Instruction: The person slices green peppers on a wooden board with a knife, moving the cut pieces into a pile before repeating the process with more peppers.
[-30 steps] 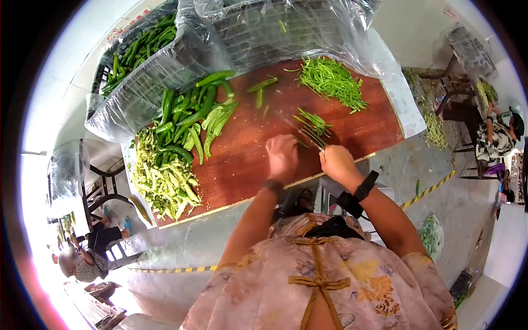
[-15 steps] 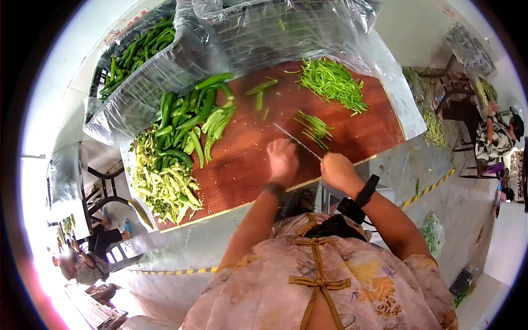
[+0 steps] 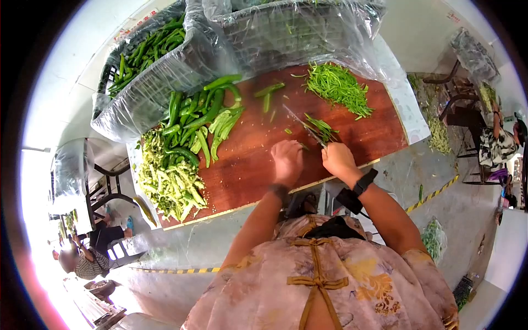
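Observation:
My right hand (image 3: 339, 160) is closed round the handle of a knife (image 3: 303, 124), its thin blade pointing up and left across the brown wooden board (image 3: 247, 165). Shredded green pepper (image 3: 324, 131) lies in a small bunch against the blade's right side. Left of the knife, my left hand (image 3: 287, 160) rests low over the board, its fingers spread forward and slightly blurred. Small green bits lie by its fingertips. Farther back on the right is a larger heap of pepper shreds (image 3: 338, 91).
Whole green peppers (image 3: 192, 113), split pepper halves (image 3: 224, 124) and pale pepper cores (image 3: 168, 181) are piled on the board's left. Plastic-lined crates (image 3: 297, 41) line the back, one holding peppers (image 3: 146, 52). Other people sit at far left (image 3: 91, 263) and far right (image 3: 498, 137).
The knife has swung a little steeper and its shreds now lie bunched against the blade. My left hand has shifted slightly right, with its fingers less curled. The whole view has shifted slightly.

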`<state>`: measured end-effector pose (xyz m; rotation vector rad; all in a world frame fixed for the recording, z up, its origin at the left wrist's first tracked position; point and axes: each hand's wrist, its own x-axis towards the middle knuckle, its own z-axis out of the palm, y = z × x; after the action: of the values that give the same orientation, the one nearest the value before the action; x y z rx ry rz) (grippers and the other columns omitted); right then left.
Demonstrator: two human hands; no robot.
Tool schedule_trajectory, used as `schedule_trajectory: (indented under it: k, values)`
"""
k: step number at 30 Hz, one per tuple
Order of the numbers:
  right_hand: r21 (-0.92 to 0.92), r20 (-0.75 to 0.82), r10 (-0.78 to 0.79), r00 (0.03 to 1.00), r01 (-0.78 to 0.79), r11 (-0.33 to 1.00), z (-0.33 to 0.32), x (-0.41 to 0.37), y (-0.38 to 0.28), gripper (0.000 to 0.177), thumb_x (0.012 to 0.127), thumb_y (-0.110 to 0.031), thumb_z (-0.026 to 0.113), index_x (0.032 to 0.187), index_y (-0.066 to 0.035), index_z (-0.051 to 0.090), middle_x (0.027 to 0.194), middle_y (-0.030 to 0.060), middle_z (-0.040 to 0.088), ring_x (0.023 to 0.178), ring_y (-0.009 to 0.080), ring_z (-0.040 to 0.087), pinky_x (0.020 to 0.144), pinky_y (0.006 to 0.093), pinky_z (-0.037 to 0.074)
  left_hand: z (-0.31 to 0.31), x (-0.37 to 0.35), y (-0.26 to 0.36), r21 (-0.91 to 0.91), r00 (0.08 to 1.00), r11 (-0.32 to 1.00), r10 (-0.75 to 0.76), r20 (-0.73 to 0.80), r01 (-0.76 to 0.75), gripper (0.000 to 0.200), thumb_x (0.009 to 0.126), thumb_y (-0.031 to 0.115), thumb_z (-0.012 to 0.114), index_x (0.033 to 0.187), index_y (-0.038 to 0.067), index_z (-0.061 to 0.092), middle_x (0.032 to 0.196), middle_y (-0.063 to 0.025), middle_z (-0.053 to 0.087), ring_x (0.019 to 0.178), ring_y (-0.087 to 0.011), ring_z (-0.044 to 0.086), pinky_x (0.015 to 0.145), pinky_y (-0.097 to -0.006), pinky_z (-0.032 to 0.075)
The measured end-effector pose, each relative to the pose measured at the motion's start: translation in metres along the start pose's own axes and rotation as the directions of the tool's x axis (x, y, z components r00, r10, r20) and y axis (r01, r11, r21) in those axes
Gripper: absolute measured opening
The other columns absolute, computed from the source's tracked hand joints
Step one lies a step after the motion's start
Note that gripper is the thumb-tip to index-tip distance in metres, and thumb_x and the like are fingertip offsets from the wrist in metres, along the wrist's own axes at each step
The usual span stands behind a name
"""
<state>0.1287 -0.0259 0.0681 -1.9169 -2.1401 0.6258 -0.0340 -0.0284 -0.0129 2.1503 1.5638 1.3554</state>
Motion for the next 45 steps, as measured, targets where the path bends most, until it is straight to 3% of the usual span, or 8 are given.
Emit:
schedule_trajectory:
  k: [7, 14, 20, 28, 34, 36, 42, 45]
  values:
    - [-0.028, 0.154, -0.024, 0.988, 0.028, 0.999, -0.003, -0.027, -0.002, 0.026, 0.082, -0.02, 0.056, 0.073, 0.003, 0.063, 0.073, 0.0244, 0.06, 0.071, 0.0418, 0.06, 0.067, 0.0492, 0.048, -0.002, 0.004, 0.008, 0.09, 0.998, 0.994, -0.06, -0.034, 0.063, 0.012, 0.07, 0.004, 0.062, 0.082, 0.005, 0.062, 0.093, -0.0086, 0.058, 0.095, -0.0285, 0.053, 0.085, -0.0426, 0.037]
    - [-0.044, 0.168, -0.047, 0.985, 0.055, 0.997, -0.003, -0.026, -0.002, 0.022, 0.079, -0.016, 0.056, 0.071, 0.003, 0.063, 0.074, 0.0249, 0.061, 0.071, 0.0418, 0.06, 0.067, 0.0495, 0.048, -0.001, 0.001, 0.003, 0.101, 0.999, 0.994, -0.039, -0.002, 0.039, 0.011, 0.065, 0.001, 0.061, 0.076, 0.005, 0.059, 0.09, -0.0087, 0.058, 0.093, -0.0292, 0.053, 0.082, -0.0428, 0.039]
    - [-0.011, 0.128, -0.119, 0.985, 0.121, 0.993, 0.018, -0.002, -0.001, 0.02, 0.076, -0.013, 0.055, 0.067, 0.004, 0.062, 0.07, 0.0252, 0.06, 0.069, 0.0431, 0.059, 0.065, 0.0493, 0.049, 0.002, 0.001, 0.001, 0.091, 1.0, 0.995, -0.028, 0.013, 0.027, 0.014, 0.063, 0.001, 0.06, 0.076, 0.005, 0.059, 0.087, -0.0084, 0.059, 0.091, -0.0294, 0.054, 0.079, -0.0427, 0.039]
    - [0.059, 0.008, -0.022, 1.0, 0.021, 0.998, 0.016, 0.005, -0.002, 0.027, 0.08, -0.02, 0.058, 0.066, 0.003, 0.06, 0.067, 0.0249, 0.058, 0.067, 0.0429, 0.058, 0.063, 0.0495, 0.047, -0.004, 0.0, 0.001, 0.033, 1.0, 0.999, -0.002, -0.021, 0.002, 0.012, 0.07, 0.004, 0.061, 0.082, 0.006, 0.062, 0.093, -0.0074, 0.061, 0.094, -0.0283, 0.054, 0.082, -0.0415, 0.039]
    - [0.047, -0.024, -0.101, 0.995, 0.102, 0.994, -0.007, -0.018, -0.003, 0.029, 0.082, -0.02, 0.057, 0.067, 0.005, 0.059, 0.066, 0.0252, 0.057, 0.066, 0.0431, 0.057, 0.061, 0.0504, 0.046, -0.03, -0.005, -0.007, 0.084, 0.988, 0.988, -0.121, -0.092, 0.129, 0.009, 0.073, 0.007, 0.065, 0.081, 0.011, 0.065, 0.091, -0.0041, 0.063, 0.09, -0.0251, 0.056, 0.08, -0.0391, 0.04]
    - [-0.004, 0.057, -0.115, 0.992, 0.115, 0.993, -0.015, -0.021, -0.014, 0.028, 0.082, -0.02, 0.057, 0.067, 0.004, 0.06, 0.068, 0.0249, 0.058, 0.067, 0.0431, 0.058, 0.062, 0.0501, 0.047, -0.04, -0.004, -0.009, 0.123, 0.977, 0.972, -0.186, -0.105, 0.199, 0.008, 0.073, 0.008, 0.065, 0.08, 0.012, 0.065, 0.091, -0.0033, 0.063, 0.091, -0.0249, 0.056, 0.081, -0.0388, 0.039]
    - [-0.04, 0.102, -0.039, 0.994, 0.043, 0.998, 0.011, 0.002, -0.012, 0.016, 0.075, -0.011, 0.054, 0.069, 0.0, 0.064, 0.073, 0.0233, 0.062, 0.071, 0.041, 0.061, 0.063, 0.0493, 0.049, -0.056, -0.01, -0.021, 0.203, 0.972, 0.952, -0.21, -0.107, 0.228, 0.008, 0.074, 0.011, 0.065, 0.082, 0.012, 0.064, 0.093, -0.0032, 0.062, 0.09, -0.0258, 0.055, 0.082, -0.0401, 0.038]
    - [-0.022, 0.088, -0.065, 0.994, 0.068, 0.997, 0.007, 0.001, -0.007, 0.022, 0.079, -0.016, 0.056, 0.067, 0.002, 0.062, 0.072, 0.0246, 0.06, 0.071, 0.0424, 0.06, 0.064, 0.0488, 0.048, -0.067, -0.008, -0.027, 0.245, 0.965, 0.935, -0.23, -0.126, 0.255, 0.007, 0.075, 0.013, 0.065, 0.083, 0.012, 0.065, 0.094, -0.0035, 0.062, 0.091, -0.0261, 0.054, 0.083, -0.0409, 0.038]
